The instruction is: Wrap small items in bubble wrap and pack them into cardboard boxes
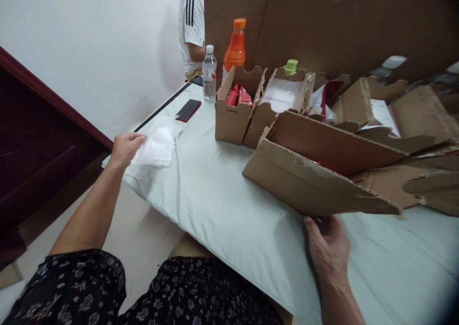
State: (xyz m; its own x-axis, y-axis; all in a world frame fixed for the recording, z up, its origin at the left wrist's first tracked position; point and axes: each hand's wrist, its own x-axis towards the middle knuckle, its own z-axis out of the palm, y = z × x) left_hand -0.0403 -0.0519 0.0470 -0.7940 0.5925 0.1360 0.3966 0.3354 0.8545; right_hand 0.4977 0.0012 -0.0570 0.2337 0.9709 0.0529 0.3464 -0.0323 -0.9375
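At the left end of the cloth-covered table, my left hand (pixel 126 149) pinches the edge of a clear plastic bag (pixel 161 149). The bag lies flat on the cloth, and there may be more than one layer. My right hand (pixel 330 246) rests low at the front edge of a long open cardboard box (pixel 315 181). Its thumb is apart from the fingers, and the fingertips are partly hidden under the box's lower edge. I see nothing held in it. A bit of red shows inside this box.
Behind stand cardboard bins with red packets (pixel 239 96) and clear plastic packs (pixel 280 94). A water bottle (pixel 209 73), an orange drink bottle (pixel 235 47) and a phone (pixel 188 110) are at the far left. A person in a white shirt (pixel 191 23) is beyond a cardboard partition (pixel 322 23).
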